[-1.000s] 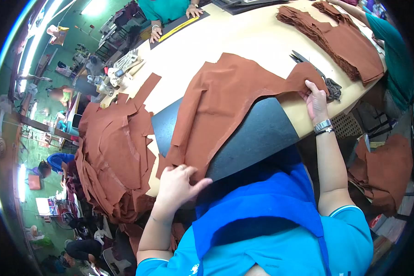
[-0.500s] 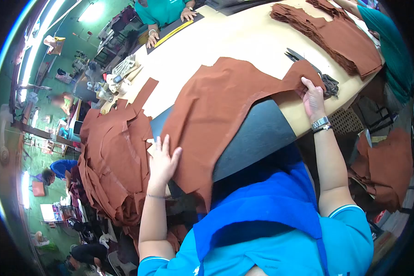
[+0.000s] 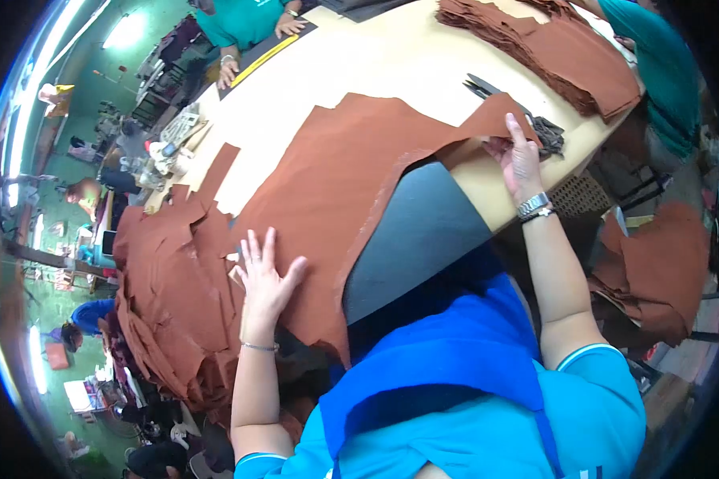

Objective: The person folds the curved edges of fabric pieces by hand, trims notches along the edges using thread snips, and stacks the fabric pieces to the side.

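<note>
A large brown leather-like piece [image 3: 335,184] lies spread over a dark board [image 3: 415,231] on the pale table. My left hand [image 3: 265,275] rests on its left part, fingers spread, palm down. At the piece's narrow right end, my right hand [image 3: 519,164] pinches the edge between thumb and fingers. Black scissors [image 3: 483,86] lie just beyond that end, beside a dark crumpled bundle [image 3: 546,136]. A heap of brown pieces [image 3: 176,295] is left of my left hand.
Stacked brown pieces [image 3: 551,52] lie at the table's far right, near a person in a green sleeve [image 3: 651,72]. Across the table, a person's hands [image 3: 289,24] rest by a yellow ruler [image 3: 265,60] on dark material. More brown pieces [image 3: 655,271] hang at the right.
My left hand has moved from the piece's lower corner up and left, its fingers spreading. The piece's folded left side now lies flatter. My right hand keeps its hold while the view shifts.
</note>
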`<move>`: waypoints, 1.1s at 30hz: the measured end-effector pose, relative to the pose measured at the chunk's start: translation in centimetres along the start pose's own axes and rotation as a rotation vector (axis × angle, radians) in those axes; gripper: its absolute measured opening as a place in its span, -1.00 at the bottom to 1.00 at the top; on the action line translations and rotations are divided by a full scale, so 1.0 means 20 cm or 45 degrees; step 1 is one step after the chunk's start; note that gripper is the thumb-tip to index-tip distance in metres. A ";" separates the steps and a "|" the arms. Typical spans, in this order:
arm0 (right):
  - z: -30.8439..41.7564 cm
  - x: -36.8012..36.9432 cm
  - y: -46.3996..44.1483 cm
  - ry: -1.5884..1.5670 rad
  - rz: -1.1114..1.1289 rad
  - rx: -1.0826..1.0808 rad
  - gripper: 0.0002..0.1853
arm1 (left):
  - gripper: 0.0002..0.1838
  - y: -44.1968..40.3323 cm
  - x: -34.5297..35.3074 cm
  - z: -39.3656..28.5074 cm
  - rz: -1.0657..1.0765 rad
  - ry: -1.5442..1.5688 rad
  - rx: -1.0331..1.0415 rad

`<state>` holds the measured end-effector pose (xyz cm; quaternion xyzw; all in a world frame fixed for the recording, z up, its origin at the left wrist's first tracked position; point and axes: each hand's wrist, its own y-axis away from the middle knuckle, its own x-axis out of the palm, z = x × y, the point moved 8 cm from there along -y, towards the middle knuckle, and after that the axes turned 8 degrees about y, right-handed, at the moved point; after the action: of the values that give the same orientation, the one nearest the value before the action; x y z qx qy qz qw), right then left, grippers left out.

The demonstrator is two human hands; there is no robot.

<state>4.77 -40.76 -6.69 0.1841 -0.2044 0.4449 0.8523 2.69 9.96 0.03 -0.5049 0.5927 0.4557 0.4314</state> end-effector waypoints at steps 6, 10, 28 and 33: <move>0.14 -0.08 0.14 0.056 -0.126 -0.133 -0.69 | -0.04 -0.26 0.02 0.13 -0.120 0.039 0.071; 0.29 -0.36 0.12 0.269 -0.344 -0.437 -0.67 | -0.09 -0.40 -0.06 0.20 -0.217 0.086 0.216; 0.25 0.30 -0.40 2.626 0.255 -0.973 -0.67 | -0.49 0.36 -0.08 0.41 -0.463 0.713 -0.516; 0.18 0.32 -0.34 2.693 0.481 -1.493 -0.81 | -0.80 0.29 -0.14 0.36 -0.694 0.669 -0.250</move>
<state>13.21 -41.84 -1.16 -0.7126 0.3958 0.3325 0.4744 -2.37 17.94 1.75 -0.7822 0.4808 0.2341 0.3198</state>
